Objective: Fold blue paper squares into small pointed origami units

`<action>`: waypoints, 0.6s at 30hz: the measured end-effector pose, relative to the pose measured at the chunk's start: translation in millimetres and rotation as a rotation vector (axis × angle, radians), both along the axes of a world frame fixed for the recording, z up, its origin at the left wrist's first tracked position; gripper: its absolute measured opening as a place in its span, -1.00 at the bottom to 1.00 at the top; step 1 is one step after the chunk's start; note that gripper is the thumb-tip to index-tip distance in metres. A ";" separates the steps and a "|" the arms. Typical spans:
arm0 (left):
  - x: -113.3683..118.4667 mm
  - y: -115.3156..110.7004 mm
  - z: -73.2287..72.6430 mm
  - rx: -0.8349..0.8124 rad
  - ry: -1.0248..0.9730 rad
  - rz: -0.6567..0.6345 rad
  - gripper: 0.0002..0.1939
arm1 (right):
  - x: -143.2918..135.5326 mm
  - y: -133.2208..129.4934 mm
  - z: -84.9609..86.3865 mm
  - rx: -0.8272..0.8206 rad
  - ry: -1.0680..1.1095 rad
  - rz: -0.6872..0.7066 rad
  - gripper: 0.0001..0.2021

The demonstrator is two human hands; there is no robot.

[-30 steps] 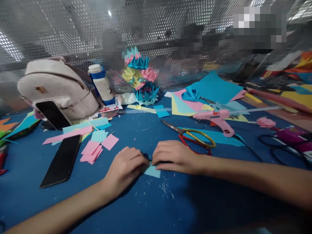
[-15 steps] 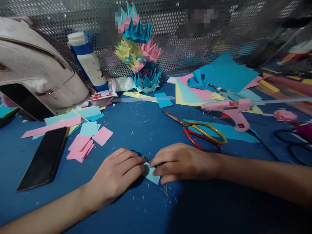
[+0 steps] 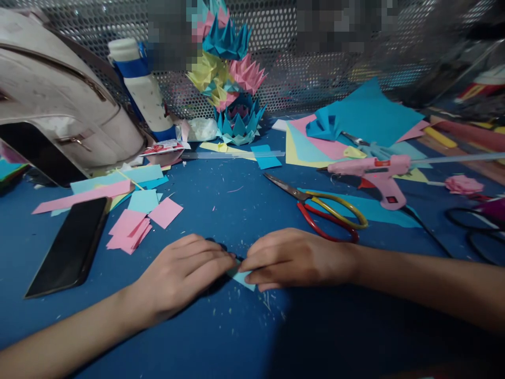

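A small light-blue paper piece lies on the blue tabletop between my two hands, mostly covered by fingers. My left hand grips its left side, fingers together and pointing right. From the other side, my right hand closes its fingertips on the paper's right part. Both thumbs are hidden, and so is the paper's far edge. Just behind my right hand rest scissors with one yellow and one red handle, lying across a blue paper strip.
Pink paper squares and a black phone lie at left. A pink glue gun rests at right with its cord trailing. Folded paper flowers stand at the back near a bottle and a pale backpack.
Less of the light-blue paper shows between my hands; its visible part looks narrower. My fingers have closed in over it slightly. The view has tilted a little downward.
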State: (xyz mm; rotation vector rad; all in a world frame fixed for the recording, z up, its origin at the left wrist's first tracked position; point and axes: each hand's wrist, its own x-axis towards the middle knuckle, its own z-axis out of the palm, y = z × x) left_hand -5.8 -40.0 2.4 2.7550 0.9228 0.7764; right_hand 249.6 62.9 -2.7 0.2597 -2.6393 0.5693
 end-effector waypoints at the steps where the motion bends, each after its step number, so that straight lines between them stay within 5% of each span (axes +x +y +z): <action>1: -0.3 -0.2 -0.2 0.005 0.003 0.002 -0.76 | -0.2 -0.1 0.0 0.004 0.000 0.002 -0.77; 18: -3.8 -4.2 -3.8 0.067 0.053 0.003 -0.64 | -2.5 1.7 2.7 0.025 0.030 0.031 -0.80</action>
